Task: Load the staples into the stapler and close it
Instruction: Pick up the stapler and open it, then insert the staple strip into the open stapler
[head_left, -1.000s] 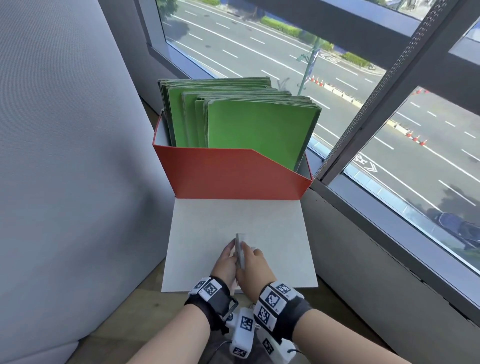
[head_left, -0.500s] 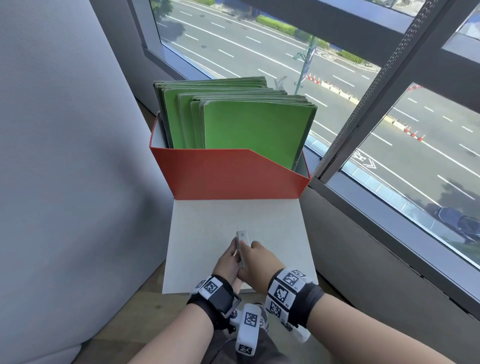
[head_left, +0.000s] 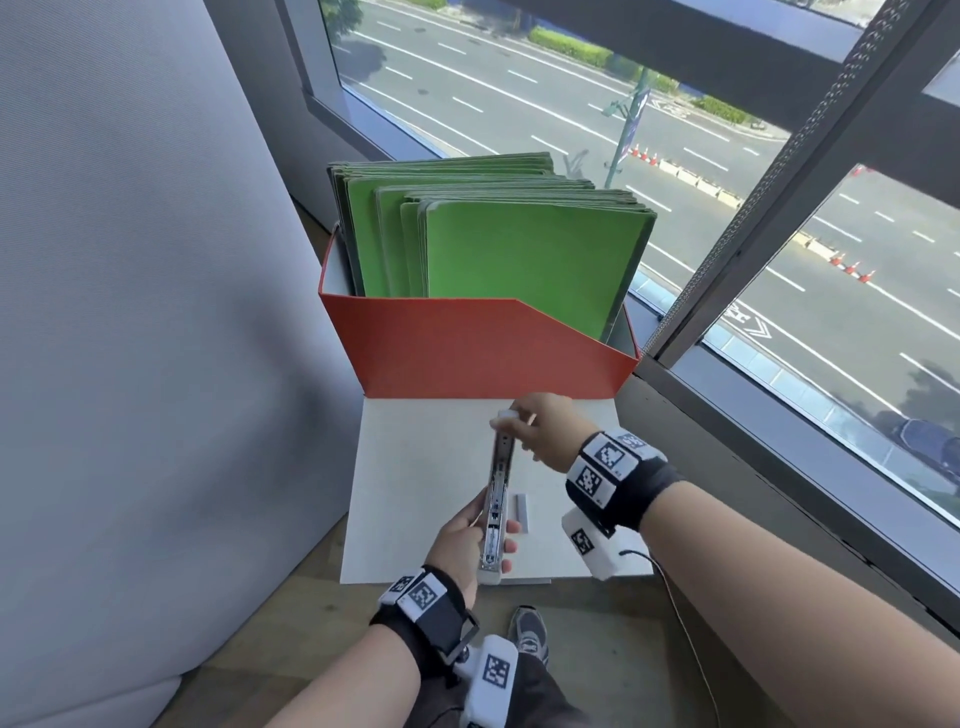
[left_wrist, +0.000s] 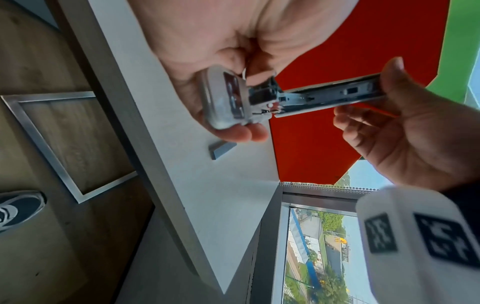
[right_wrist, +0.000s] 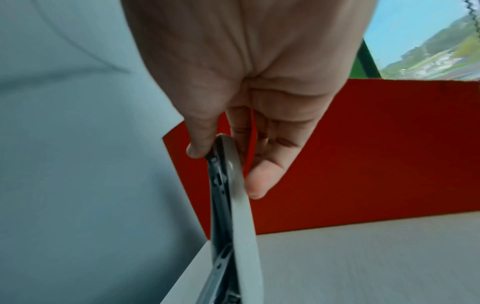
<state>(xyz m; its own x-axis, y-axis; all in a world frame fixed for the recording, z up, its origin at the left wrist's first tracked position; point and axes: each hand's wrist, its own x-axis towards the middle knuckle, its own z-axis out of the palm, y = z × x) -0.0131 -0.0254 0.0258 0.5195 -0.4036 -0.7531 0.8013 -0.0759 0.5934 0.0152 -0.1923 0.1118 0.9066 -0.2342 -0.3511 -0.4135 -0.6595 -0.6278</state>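
A white stapler (head_left: 500, 483) is swung open into one long line above the white board (head_left: 415, 467), its metal staple channel (left_wrist: 330, 95) facing up. My left hand (head_left: 483, 530) grips the near end, fingers curled round the white base (left_wrist: 226, 100). My right hand (head_left: 511, 423) pinches the far tip of the top arm (right_wrist: 230, 162) between thumb and fingers, close to the red box. A short strip of staples (head_left: 520, 512) lies flat on the board just right of the stapler, also seen under the left hand (left_wrist: 222, 149). Neither hand touches it.
A red file box (head_left: 483, 348) packed with green folders (head_left: 524, 260) stands at the board's far edge. A grey padded partition (head_left: 130, 312) closes the left side; a window frame (head_left: 779, 171) runs along the right. My shoe (head_left: 527, 631) and a thin cable (head_left: 685, 634) are on the wooden floor.
Both hands held the shut stapler together near the board's front edge. Now my right hand has swung the top arm away toward the red box, and the staple strip shows on the board.
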